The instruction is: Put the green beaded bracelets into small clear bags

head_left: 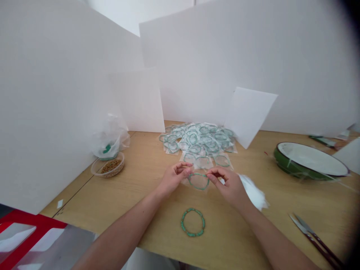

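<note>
Left hand [173, 177] and right hand [225, 184] both pinched closed at the top edge of a green beaded bracelet [198, 181] in a clear plastic bag [197, 186], one bare bracelet [192, 222] already out on the wooden table [157, 228] below, large heap of bagged bracelets [197, 140] left beyond.

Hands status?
Left hand and right hand pinching green beaded bracelet. Second bracelet lying nearer. Bagged bracelets beyond.

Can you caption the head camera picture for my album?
Left hand and right hand hold a green bracelet near a second bracelet.
</note>
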`<action>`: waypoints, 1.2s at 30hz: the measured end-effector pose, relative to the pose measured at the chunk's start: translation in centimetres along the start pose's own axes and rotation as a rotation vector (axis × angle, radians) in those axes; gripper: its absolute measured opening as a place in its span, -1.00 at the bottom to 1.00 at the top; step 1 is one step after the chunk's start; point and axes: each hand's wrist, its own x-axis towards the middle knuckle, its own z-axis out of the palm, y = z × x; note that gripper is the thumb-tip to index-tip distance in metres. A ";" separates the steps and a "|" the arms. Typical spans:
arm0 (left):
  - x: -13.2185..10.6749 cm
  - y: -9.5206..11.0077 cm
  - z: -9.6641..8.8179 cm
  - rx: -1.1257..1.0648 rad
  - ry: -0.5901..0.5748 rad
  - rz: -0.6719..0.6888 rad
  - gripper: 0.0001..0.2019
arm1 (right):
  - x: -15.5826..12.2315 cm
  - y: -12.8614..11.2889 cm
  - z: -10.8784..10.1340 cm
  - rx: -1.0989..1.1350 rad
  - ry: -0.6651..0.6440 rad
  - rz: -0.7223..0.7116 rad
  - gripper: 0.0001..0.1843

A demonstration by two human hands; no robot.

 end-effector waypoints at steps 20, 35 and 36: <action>-0.4 0.4 0.7 0.158 0.032 0.110 -0.69 | -0.6 -1.9 1.2 -0.384 0.280 -0.330 -0.77; -2.2 1.8 1.5 0.742 -0.131 0.504 -0.79 | -1.4 -3.3 2.5 -0.294 0.218 -0.383 -0.85; -2.3 1.9 1.5 0.761 -0.135 0.499 -0.77 | -1.4 -3.4 2.5 -0.306 0.213 -0.373 -0.86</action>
